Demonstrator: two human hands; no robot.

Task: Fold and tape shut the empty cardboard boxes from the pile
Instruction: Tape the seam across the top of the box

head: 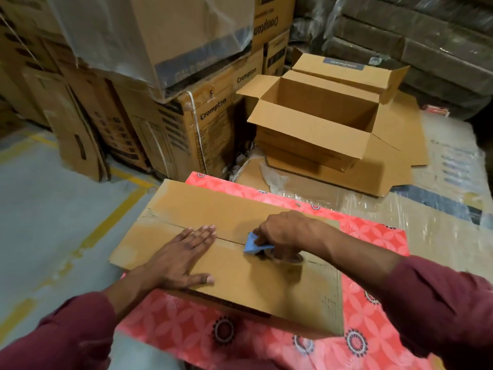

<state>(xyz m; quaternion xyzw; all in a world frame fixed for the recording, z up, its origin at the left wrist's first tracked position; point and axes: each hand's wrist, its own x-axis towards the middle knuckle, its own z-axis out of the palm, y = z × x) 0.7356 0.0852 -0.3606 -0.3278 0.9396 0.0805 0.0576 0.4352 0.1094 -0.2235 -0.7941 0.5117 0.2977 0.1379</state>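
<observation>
A closed cardboard box [202, 206] lies on a red patterned table [373, 263], its two top flaps meeting in a seam across the middle. My left hand [184, 255] lies flat on the near flap, fingers straight and reaching the seam. My right hand [288, 233] grips a tape dispenser [256, 244] with a blue blade guard, held down on the seam to the right of my left hand. Clear tape runs along the seam from the dispenser toward the box's right end.
An open empty box [314, 129] stands behind the table on flattened cardboard [360, 180]. Stacked printed cartons [186, 124] fill the back left, some under plastic wrap. Dark wrapped bundles [413, 44] sit at the back right. Grey floor with yellow lines [114, 217] lies left.
</observation>
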